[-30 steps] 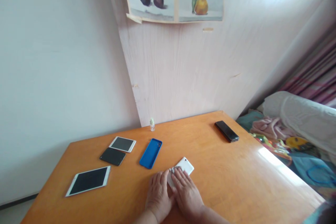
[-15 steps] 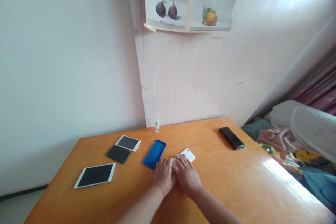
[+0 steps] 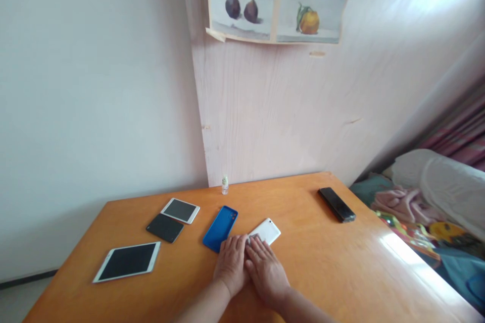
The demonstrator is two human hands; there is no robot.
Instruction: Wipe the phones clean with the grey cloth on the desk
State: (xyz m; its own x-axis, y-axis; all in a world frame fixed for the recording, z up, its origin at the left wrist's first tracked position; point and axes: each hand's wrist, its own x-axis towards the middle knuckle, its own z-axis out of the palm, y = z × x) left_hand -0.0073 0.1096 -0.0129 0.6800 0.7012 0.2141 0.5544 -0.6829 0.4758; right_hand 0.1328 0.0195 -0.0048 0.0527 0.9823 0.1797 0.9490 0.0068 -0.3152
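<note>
A white smartphone [image 3: 268, 231] lies back up and aslant on the table, its upper end with the camera showing and its lower end covered by my hands. My right hand [image 3: 268, 273] presses down over the lower part of the phone, fingers together, on a crumpled white tissue [image 3: 251, 237] that is mostly hidden under it. Against it, my left hand [image 3: 232, 265] is curled at the phone's lower left side; its grip is partly hidden. Just left of that hand lies a blue phone case [image 3: 220, 228], open side up.
On the wooden table [image 3: 303, 262] are a large white tablet [image 3: 128, 261], a smaller white tablet [image 3: 181, 210], a dark tablet [image 3: 165, 227], a small clear bottle [image 3: 225, 186] by the wall and a black oblong object [image 3: 337, 205]. Bedding [image 3: 409, 199] lies beyond the right edge.
My right hand has slid toward me along the phone with the tissue, so more of the white back shows. My left hand stays beside it. The view has shifted slightly.
</note>
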